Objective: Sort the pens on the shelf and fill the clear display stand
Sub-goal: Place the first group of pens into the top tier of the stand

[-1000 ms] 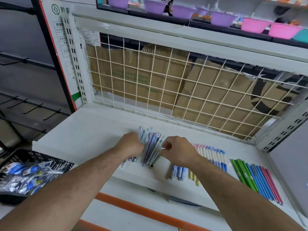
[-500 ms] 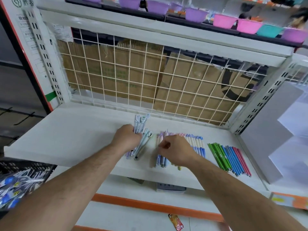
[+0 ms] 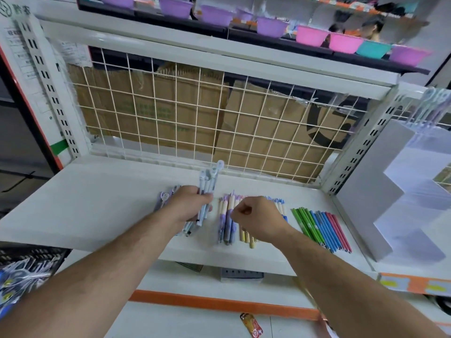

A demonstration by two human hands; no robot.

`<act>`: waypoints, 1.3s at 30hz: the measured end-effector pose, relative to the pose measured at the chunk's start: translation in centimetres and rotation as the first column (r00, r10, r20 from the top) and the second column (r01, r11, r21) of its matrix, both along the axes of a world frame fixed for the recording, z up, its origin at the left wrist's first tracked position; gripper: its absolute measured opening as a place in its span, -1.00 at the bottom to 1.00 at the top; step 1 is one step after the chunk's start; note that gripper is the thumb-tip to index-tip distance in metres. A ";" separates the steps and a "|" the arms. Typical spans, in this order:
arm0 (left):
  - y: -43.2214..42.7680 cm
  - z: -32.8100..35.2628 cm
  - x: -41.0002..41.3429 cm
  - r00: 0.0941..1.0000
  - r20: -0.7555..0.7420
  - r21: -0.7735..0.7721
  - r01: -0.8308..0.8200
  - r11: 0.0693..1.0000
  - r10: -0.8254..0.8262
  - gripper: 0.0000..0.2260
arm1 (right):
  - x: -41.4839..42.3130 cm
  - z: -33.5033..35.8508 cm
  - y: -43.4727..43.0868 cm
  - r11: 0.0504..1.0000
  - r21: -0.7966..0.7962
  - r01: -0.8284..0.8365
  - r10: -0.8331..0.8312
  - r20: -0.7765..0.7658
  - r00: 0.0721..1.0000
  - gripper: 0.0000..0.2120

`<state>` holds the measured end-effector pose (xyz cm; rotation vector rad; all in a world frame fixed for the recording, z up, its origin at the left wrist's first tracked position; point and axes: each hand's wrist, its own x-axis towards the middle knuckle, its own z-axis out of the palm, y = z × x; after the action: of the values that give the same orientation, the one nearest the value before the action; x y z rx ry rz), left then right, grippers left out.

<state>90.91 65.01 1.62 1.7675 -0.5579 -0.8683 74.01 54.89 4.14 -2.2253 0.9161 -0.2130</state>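
My left hand (image 3: 189, 203) grips a bunch of pale blue pens (image 3: 207, 184) and holds them lifted and tilted above the white shelf (image 3: 97, 203). More pale pens (image 3: 164, 198) lie on the shelf under that hand. My right hand (image 3: 258, 217) rests with its fingers closed over a row of purple, white and yellow pens (image 3: 228, 220); whether it holds one I cannot tell. A neat row of green, blue and pink pens (image 3: 322, 228) lies to the right. A clear display stand (image 3: 436, 106) holding pale pens shows at the far right edge.
A wire grid (image 3: 195, 113) with cardboard behind it closes the back of the shelf. A stepped white riser (image 3: 380, 191) stands at the right. Coloured bowls (image 3: 310, 35) line the shelf above. A black basket of packaged goods (image 3: 22, 272) sits low left. A red packet (image 3: 251, 326) lies on the floor.
My left hand has lifted a bunch of pale blue pens off the shelf. My right hand stays on the purple and white row. The view has shifted right and pulled back.
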 end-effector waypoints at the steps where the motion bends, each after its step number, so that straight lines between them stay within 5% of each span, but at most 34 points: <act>1: -0.3 0.4 -0.6 1.000 0.002 -0.029 0.022 0.999 -0.022 -0.90 | 0.1 0.3 -0.1 1.000 0.008 0.016 -0.016 0.022 1.000 -0.85; 16: -7.2 4.8 -14.7 0.957 0.198 -0.079 0.230 0.970 -0.211 -0.94 | -11.0 4.0 -6.9 0.967 0.190 0.168 -0.223 0.318 0.921 -0.83; 29: -17.8 7.1 -33.2 0.952 0.189 -0.144 0.269 0.952 -0.240 -0.92 | -29.4 8.0 -16.3 0.970 0.177 0.164 -0.220 0.361 0.906 -0.89; 39: -26.5 9.6 -35.9 0.925 0.222 -0.197 0.352 0.915 -0.309 -0.90 | -32.8 10.6 -23.1 0.954 0.134 0.267 -0.299 0.393 0.870 -0.90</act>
<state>55.03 38.48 11.23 1.5683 -1.0664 -0.8305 41.20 31.84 14.78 -1.8633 0.9884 -0.7414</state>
